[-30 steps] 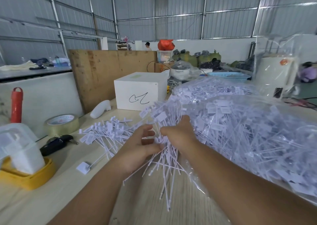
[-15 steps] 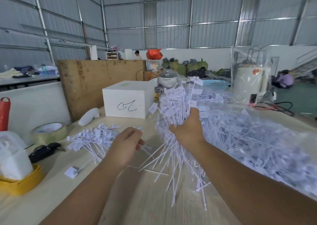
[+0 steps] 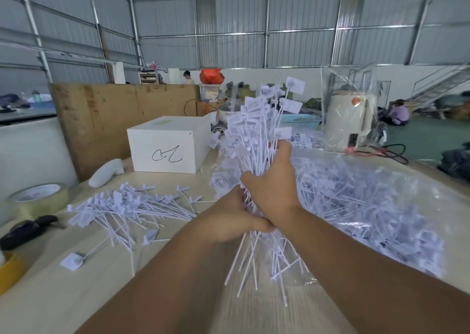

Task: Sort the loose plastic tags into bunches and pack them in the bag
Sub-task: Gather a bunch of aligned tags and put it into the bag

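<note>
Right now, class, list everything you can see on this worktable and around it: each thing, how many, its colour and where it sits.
bunch of tags: one, white, upright in both hands
loose tags: a pile, white, table left of the hands
bag of tags: one, clear, table right
box: one, white, behind the loose tags
tape roll: one, clear, table's left edge
wooden board: one, brown, behind the box
basket: one, blue, far back
left hand: grips the stems low
right hand: grips the bunch higher

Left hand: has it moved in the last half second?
Yes. The left hand moved right, away from the loose tags on the table, and now grips the bunch below the right hand.
</note>
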`<action>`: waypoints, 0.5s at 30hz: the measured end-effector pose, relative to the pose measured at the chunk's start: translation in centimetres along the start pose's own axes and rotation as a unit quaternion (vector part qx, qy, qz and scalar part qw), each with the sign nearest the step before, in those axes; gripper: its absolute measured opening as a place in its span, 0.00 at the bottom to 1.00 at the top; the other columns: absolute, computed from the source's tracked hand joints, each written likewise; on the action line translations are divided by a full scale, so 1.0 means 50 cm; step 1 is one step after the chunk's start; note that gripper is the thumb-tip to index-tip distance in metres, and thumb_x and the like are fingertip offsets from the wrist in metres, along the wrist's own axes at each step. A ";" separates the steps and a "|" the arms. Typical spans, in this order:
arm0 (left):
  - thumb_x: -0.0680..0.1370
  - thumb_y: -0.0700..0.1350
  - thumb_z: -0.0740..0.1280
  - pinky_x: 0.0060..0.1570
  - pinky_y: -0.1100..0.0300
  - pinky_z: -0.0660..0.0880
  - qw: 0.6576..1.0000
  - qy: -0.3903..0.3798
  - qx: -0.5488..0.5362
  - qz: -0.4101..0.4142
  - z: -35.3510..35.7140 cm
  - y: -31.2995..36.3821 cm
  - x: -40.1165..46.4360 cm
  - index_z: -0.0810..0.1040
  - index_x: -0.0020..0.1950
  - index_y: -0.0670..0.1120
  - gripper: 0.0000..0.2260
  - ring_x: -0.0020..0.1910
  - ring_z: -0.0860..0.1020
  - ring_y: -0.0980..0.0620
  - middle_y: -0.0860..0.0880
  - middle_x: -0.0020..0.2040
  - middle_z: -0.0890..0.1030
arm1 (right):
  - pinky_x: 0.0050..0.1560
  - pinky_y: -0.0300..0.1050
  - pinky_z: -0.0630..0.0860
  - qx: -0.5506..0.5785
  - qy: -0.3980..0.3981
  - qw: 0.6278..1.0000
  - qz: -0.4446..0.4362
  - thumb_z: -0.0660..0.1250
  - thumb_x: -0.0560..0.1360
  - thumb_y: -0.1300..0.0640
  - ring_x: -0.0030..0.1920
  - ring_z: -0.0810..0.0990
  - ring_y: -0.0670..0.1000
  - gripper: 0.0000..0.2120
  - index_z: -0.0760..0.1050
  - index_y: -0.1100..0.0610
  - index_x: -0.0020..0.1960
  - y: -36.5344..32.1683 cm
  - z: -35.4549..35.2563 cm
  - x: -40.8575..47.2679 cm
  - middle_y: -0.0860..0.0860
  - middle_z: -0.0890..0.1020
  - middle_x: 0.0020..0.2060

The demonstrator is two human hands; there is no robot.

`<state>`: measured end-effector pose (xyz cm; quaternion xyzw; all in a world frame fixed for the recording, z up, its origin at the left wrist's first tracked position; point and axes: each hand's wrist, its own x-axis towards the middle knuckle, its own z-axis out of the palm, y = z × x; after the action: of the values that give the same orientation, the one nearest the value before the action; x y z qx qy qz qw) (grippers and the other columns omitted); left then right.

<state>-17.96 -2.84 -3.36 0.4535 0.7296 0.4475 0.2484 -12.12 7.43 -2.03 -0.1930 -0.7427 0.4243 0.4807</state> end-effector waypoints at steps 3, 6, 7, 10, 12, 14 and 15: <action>0.65 0.38 0.79 0.37 0.71 0.74 0.994 0.095 -0.019 0.041 0.035 -0.013 0.013 0.75 0.54 0.51 0.22 0.42 0.81 0.64 0.56 0.45 0.83 | 0.26 0.31 0.72 0.029 0.015 0.999 -0.011 0.72 0.66 0.64 0.35 0.79 0.41 0.27 0.62 0.50 0.58 0.006 -0.003 -0.004 0.48 0.78 0.36; 0.68 0.44 0.73 0.33 0.68 0.71 0.979 0.180 0.083 0.055 0.054 -0.019 0.011 0.76 0.46 0.52 0.10 0.37 0.80 0.62 0.55 0.40 0.82 | 0.31 0.25 0.71 0.078 0.023 0.996 0.022 0.72 0.66 0.64 0.38 0.78 0.32 0.32 0.63 0.50 0.64 0.018 -0.010 -0.011 0.42 0.78 0.41; 0.68 0.45 0.71 0.32 0.66 0.70 0.971 0.197 0.118 0.060 0.056 -0.022 0.009 0.76 0.44 0.52 0.07 0.37 0.79 0.61 0.55 0.39 0.82 | 0.32 0.25 0.71 0.093 0.024 0.995 0.033 0.72 0.66 0.64 0.39 0.78 0.32 0.31 0.63 0.50 0.64 0.022 -0.012 -0.015 0.41 0.78 0.43; 0.70 0.44 0.67 0.32 0.63 0.67 0.965 0.209 0.139 0.078 0.060 -0.026 0.002 0.75 0.39 0.54 0.05 0.37 0.79 0.59 0.55 0.37 0.81 | 0.34 0.27 0.73 0.141 0.031 0.988 0.059 0.71 0.66 0.66 0.38 0.80 0.34 0.29 0.65 0.52 0.63 0.037 -0.016 -0.028 0.45 0.80 0.45; 0.69 0.44 0.64 0.32 0.62 0.67 0.964 0.212 0.140 0.081 0.062 -0.025 -0.003 0.74 0.38 0.56 0.06 0.37 0.79 0.58 0.56 0.36 0.81 | 0.37 0.30 0.76 0.166 0.027 0.983 0.077 0.71 0.67 0.67 0.39 0.81 0.37 0.29 0.65 0.54 0.64 0.041 -0.014 -0.037 0.47 0.81 0.47; 0.68 0.47 0.61 0.34 0.62 0.69 0.963 0.219 0.129 0.088 0.064 -0.022 -0.004 0.74 0.38 0.56 0.05 0.39 0.79 0.59 0.56 0.38 0.81 | 0.39 0.32 0.77 0.185 0.018 0.978 0.092 0.70 0.68 0.67 0.40 0.81 0.38 0.27 0.65 0.55 0.64 0.042 -0.011 -0.045 0.49 0.81 0.47; 0.67 0.48 0.60 0.35 0.62 0.70 0.962 0.223 0.125 0.091 0.064 -0.021 -0.004 0.74 0.40 0.56 0.06 0.40 0.79 0.59 0.56 0.39 0.81 | 0.39 0.32 0.78 0.195 0.012 0.976 0.095 0.70 0.69 0.67 0.40 0.82 0.39 0.27 0.64 0.55 0.64 0.043 -0.009 -0.048 0.49 0.81 0.47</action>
<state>-15.85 -1.86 -5.84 0.4340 0.7723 0.4635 -0.0211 -10.88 7.18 -5.03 -0.1698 -0.6184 0.6022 0.4754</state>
